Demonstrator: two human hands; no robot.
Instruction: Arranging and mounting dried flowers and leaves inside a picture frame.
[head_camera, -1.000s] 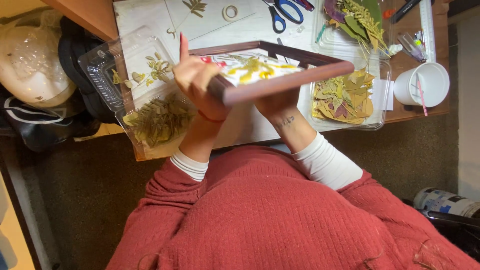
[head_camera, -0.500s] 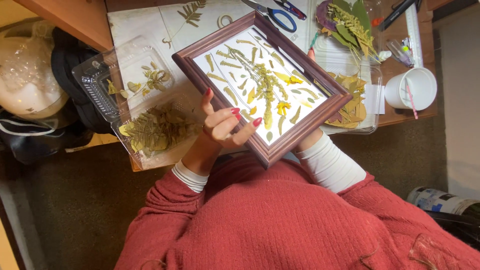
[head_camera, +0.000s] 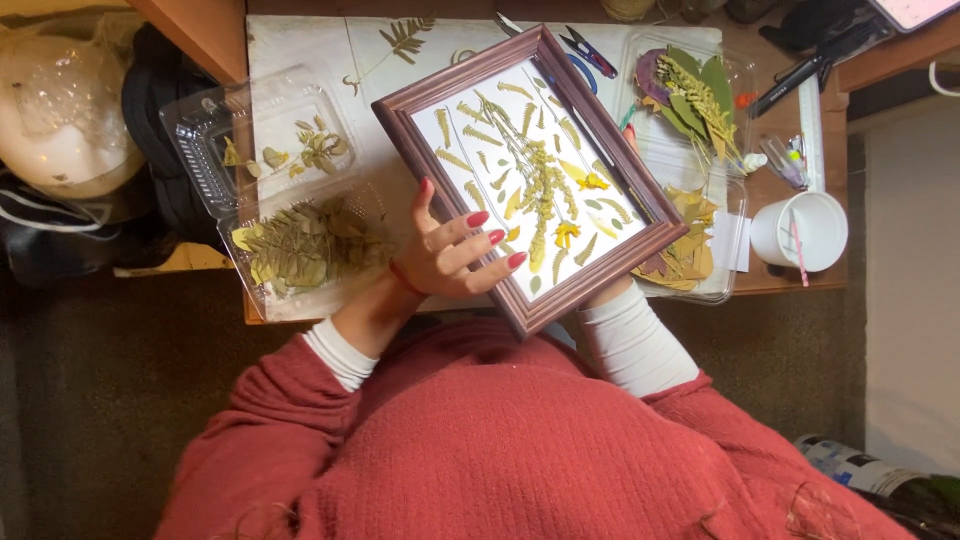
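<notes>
A dark brown wooden picture frame (head_camera: 470, 78) with pressed yellow and green leaves and flowers behind its glass is held up facing me, tilted diagonally over the desk. My left hand (head_camera: 450, 255) lies across the frame's lower left corner, fingers spread on the glass, thumb up along the edge. My right hand is hidden behind the frame; only its white sleeve (head_camera: 630, 340) shows, reaching under the lower right edge.
Clear plastic trays hold dried leaves: fern-like ones (head_camera: 305, 245) at left, small pieces (head_camera: 300, 150) above, coloured leaves (head_camera: 695, 95) at right. Scissors (head_camera: 590, 55), a white cup (head_camera: 805, 230), a ruler (head_camera: 812, 125) and a pressed fern on paper (head_camera: 400, 40) lie on the desk.
The frame was tipped edge-on a second ago; it has been turned so its glass faces me. My left hand shifted from the frame's edge onto the glass.
</notes>
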